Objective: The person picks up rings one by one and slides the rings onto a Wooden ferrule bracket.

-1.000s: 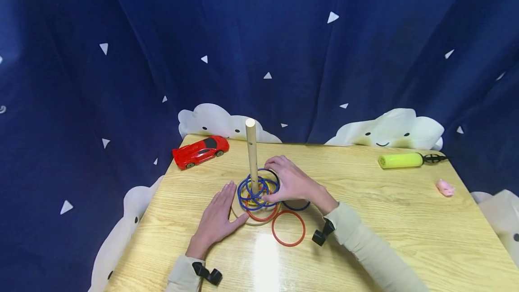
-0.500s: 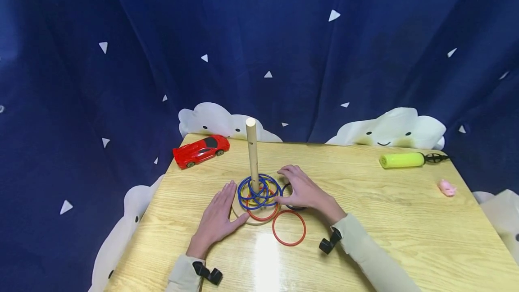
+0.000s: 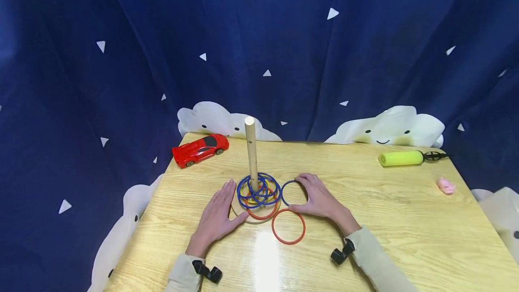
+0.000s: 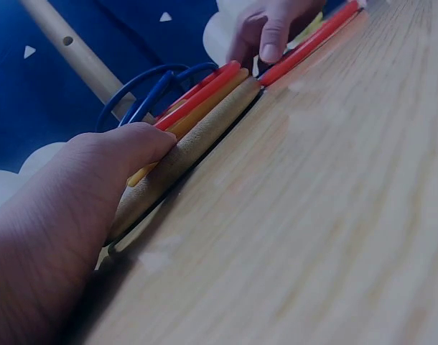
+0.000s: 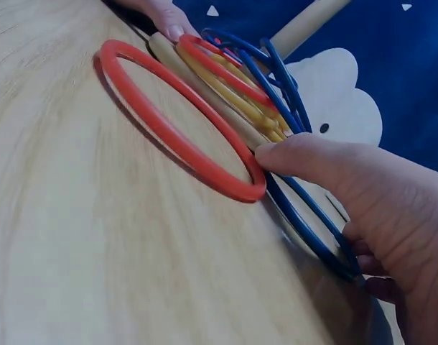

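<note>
A wooden post (image 3: 252, 152) stands upright on a round wooden base (image 4: 204, 136). Around its foot lie several overlapping blue rings (image 3: 263, 174), with yellow rings and a red ring (image 5: 222, 72) among them. My left hand (image 3: 219, 215) lies flat along the base's left side, fingers straight and thumb at its near edge. To the right of the base, my right hand (image 3: 319, 198) holds a blue ring (image 5: 318, 248), thumb on its near edge and fingers bent at its far side. Just in front, another red ring (image 3: 289, 243) lies flat on the table.
A red toy car (image 3: 200, 150) sits at the table's back left. Far right are a yellow-green hand pump (image 3: 401, 158) with a black end and a small pink toy (image 3: 446, 186). A dark blue curtain (image 3: 300, 57) hangs behind the wooden table (image 3: 385, 220).
My right hand has let go of a blue ring at the post's foot and moved right to the blue ring beside the base. The left hand has stayed in place.
</note>
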A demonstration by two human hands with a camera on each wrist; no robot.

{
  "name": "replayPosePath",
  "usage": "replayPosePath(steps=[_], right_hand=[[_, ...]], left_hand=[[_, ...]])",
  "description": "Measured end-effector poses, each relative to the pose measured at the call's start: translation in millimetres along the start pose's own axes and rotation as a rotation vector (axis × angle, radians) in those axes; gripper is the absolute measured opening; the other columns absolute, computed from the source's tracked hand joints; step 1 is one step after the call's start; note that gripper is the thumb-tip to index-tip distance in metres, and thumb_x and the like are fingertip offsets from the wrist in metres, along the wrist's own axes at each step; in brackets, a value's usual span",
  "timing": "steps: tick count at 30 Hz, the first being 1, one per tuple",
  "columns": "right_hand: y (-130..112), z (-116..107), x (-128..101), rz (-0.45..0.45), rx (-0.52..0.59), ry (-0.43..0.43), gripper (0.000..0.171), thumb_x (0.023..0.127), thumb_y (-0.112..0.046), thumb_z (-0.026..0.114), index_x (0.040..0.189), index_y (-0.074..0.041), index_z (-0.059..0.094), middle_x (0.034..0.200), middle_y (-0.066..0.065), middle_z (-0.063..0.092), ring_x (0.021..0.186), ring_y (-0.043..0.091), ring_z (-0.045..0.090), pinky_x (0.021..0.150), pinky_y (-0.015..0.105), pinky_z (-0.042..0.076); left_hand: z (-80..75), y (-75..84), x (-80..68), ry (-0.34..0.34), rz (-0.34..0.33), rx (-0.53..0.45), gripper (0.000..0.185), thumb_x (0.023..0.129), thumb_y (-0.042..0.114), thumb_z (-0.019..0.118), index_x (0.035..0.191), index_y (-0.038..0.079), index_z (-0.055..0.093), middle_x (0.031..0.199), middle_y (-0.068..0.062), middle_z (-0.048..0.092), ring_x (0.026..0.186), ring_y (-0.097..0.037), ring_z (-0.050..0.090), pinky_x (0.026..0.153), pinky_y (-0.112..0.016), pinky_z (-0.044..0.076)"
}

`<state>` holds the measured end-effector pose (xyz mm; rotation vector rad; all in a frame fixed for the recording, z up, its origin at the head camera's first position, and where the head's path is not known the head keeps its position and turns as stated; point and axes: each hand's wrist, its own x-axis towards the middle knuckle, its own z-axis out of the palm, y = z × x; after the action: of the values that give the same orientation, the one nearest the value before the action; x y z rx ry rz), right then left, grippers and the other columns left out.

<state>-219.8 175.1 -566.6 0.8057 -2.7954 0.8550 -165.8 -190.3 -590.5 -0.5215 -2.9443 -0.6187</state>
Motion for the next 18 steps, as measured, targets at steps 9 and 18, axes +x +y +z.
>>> replayPosePath(steps=[9, 18], right_hand=[[14.6, -9.7, -11.9, 0.041, -0.025, 0.043, 0.093, 0.071, -0.062, 0.088, 0.138, -0.001, 0.064, 0.140, 0.013, 0.057, 0.132, 0.034, 0.050, 0.107, 0.056, 0.042], [24.0, -17.7, -24.7, 0.023, -0.012, 0.047, 0.100, 0.067, -0.063, 0.090, 0.139, 0.000, 0.063, 0.144, 0.015, 0.056, 0.133, 0.037, 0.049, 0.107, 0.062, 0.040]], left_hand=[[-0.3, -0.6, -0.5, 0.000, -0.003, 0.009, 0.105, 0.094, 0.078, 0.050, 0.168, 0.011, 0.016, 0.175, -0.003, 0.016, 0.161, -0.021, 0.014, 0.129, -0.046, 0.021], [-1.7, -0.5, -0.6, 0.001, 0.002, 0.003, 0.105, 0.094, 0.078, 0.050, 0.168, 0.011, 0.017, 0.175, -0.004, 0.017, 0.161, -0.023, 0.015, 0.129, -0.046, 0.021]])
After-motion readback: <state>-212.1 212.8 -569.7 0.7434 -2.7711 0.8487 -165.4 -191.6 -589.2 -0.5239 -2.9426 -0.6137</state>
